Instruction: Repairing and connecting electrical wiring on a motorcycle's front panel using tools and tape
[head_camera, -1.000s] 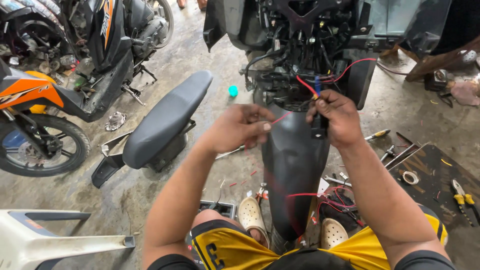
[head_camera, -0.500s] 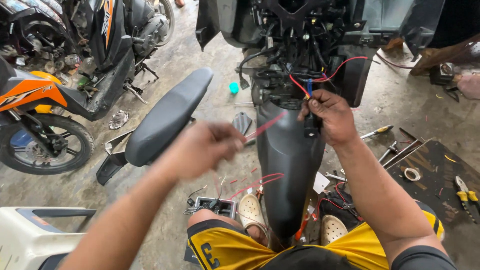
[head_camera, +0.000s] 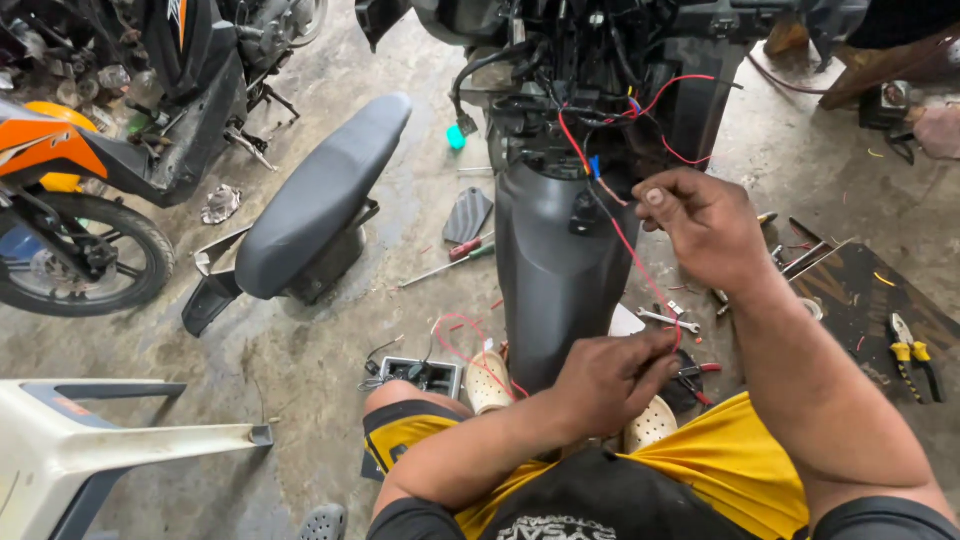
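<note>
Hands stretching red wire (head_camera: 632, 252) at scooter (head_camera: 560, 270).
Right hand (head_camera: 705, 225) and left hand (head_camera: 608, 380) are pinching it; wiring remains loose, panels off.

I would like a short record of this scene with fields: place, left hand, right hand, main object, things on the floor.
place: concrete workshop floor
left hand: left hand pinches the lower part of a thin red wire
right hand: right hand holds the same wire higher up, near the wiring
main object: black stripped scooter body with exposed wires
floor, left: detached dark grey seat, red-handled screwdriver
floor, right: yellow-handled pliers, small wrench
</note>
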